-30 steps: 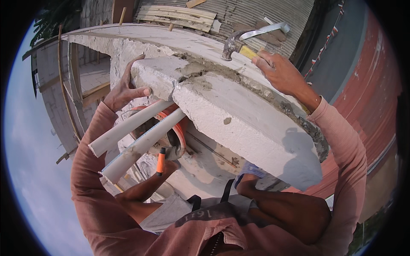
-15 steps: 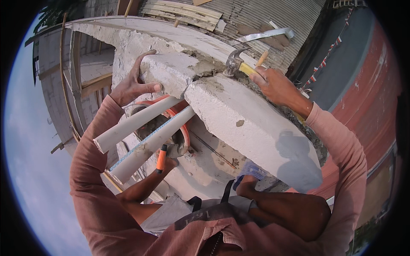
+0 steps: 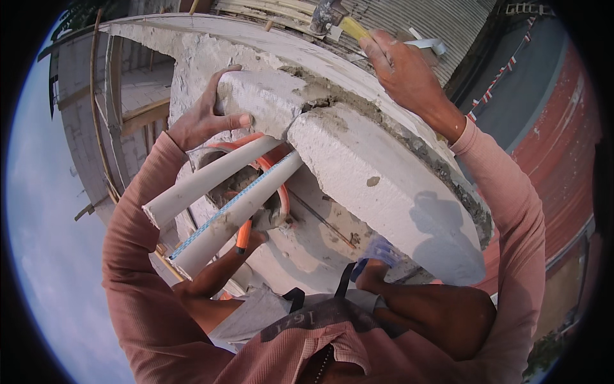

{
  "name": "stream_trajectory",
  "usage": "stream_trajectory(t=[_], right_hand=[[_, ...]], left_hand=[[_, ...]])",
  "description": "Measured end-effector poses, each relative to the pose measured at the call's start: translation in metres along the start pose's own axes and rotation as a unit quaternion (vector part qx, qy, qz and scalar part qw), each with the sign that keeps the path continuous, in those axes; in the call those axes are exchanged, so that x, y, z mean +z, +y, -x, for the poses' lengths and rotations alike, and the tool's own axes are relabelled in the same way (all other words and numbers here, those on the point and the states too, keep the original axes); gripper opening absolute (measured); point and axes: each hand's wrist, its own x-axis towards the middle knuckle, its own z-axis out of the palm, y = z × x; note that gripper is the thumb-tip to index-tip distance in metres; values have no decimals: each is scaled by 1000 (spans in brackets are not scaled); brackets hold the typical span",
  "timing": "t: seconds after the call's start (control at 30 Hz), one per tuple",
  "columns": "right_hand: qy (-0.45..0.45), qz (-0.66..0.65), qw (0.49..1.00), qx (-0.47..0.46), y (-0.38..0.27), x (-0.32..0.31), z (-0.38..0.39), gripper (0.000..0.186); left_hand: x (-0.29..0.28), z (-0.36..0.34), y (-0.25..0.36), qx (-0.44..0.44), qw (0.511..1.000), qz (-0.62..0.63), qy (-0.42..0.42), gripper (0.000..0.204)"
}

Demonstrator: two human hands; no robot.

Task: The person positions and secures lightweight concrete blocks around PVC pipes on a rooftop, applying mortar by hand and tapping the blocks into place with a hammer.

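My left hand (image 3: 206, 118) rests on the left end of a short pale masonry block (image 3: 259, 105), fingers over its top and thumb along its near face. Beside it, to the right, lies a long white block (image 3: 390, 185), with a cracked mortar joint (image 3: 313, 104) between the two. My right hand (image 3: 409, 73) is closed round the yellow handle of a claw hammer (image 3: 354, 27), raised beyond the blocks with its head up and to the left. Two white pipes (image 3: 211, 182) stick out from under the joint toward me.
An orange-rimmed bucket (image 3: 281, 201) with grey mortar sits below the pipes, near an orange-handled tool (image 3: 244, 235). My bare legs straddle the ledge. A corrugated roof (image 3: 416, 19) lies beyond the wall, a road (image 3: 511, 70) far below right, and timber framing (image 3: 144, 118) at left.
The hammer has lifted off the block at the joint and swung up and away to the far side with my right hand. My left hand stays on the short block.
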Motion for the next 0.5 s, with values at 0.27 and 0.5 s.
stream_trajectory(t=[0.27, 0.5], right_hand=[[-189, -9, 975, 114, 18, 32, 6, 47], [-99, -18, 986, 131, 25, 16, -2, 44]], left_hand=[[-4, -2, -5, 7, 1000, -23, -9, 112], [-4, -1, -5, 10, 1000, -7, -9, 112]])
